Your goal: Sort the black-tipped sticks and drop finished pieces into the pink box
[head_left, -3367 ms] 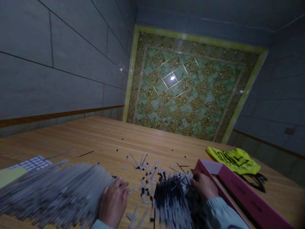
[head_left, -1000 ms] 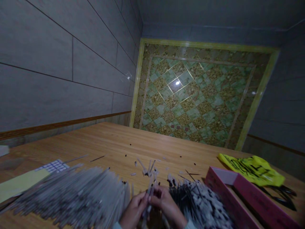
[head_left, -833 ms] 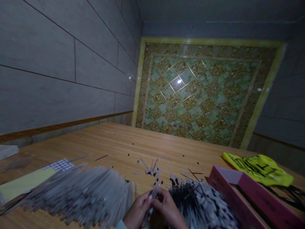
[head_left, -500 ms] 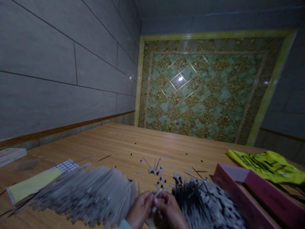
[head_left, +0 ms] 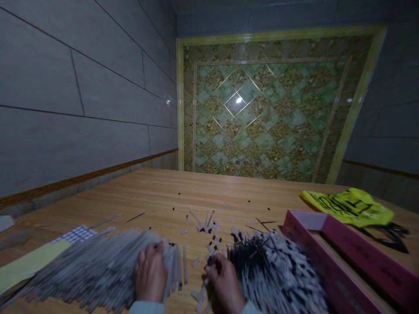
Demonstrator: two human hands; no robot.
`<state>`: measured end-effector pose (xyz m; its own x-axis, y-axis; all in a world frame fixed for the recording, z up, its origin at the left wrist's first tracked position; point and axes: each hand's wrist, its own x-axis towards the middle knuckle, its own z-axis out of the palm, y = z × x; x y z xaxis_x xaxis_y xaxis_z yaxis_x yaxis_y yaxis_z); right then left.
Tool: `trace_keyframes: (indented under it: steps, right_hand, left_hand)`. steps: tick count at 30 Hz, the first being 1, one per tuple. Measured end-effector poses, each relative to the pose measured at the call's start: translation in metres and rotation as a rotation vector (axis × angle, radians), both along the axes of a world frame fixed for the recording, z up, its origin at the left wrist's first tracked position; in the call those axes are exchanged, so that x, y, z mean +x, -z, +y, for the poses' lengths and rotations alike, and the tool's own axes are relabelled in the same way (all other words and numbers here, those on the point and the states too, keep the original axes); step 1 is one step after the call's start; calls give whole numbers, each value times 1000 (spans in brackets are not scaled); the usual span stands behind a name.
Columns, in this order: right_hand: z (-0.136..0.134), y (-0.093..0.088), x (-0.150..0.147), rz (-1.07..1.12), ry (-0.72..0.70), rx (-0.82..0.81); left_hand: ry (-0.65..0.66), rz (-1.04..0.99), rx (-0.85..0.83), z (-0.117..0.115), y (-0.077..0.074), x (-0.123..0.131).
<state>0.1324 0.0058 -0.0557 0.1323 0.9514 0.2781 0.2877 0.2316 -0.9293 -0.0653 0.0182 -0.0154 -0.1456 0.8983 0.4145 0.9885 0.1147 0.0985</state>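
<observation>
My left hand [head_left: 150, 271] rests on a big pile of thin translucent plastic tubes [head_left: 101, 266], with its fingers bent and drawn together at the pile's right side. Whatever they pinch is hidden. Between the two piles, my right hand [head_left: 222, 277] is half closed, thumb and fingertips together, over small loose pieces. What sits in its fingertips is too small to make out. To its right lies a dense pile of thin sticks [head_left: 262, 270] with dark shafts and black and white ends. Short clear tube pieces and small black bits [head_left: 206, 229] are scattered just beyond my right hand.
A pink open box [head_left: 347, 257] stands at the right, beside a yellow bag with black print [head_left: 350, 207]. Black straps or a dark object [head_left: 389, 240] lie by it. Pale yellow paper [head_left: 36, 261] and a checkered sheet [head_left: 77, 233] lie left. A tiled wall borders the wooden table [head_left: 157, 187].
My hands were together in the middle, holding a small pale tube-like piece. They have parted: the left has moved onto the tube pile, while the right stays near the middle. The view has shifted.
</observation>
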Motion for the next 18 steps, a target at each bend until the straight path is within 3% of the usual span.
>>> trace_keyframes:
  steps: [4, 8, 15, 18]
  right_hand:
    - [-5, -4, 3, -133, 33, 22]
    - [-8, -10, 8, -235, 63, 32]
    - [-13, -21, 11, -580, 127, 17]
    - [0, -28, 11, -718, 155, -32]
  left_hand:
    - [7, -25, 89, 8, 7, -1]
    - [51, -61, 186, 9, 4, -1]
    - [204, -145, 272, 4, -2, 9]
    - [321, -198, 237, 1, -3, 20]
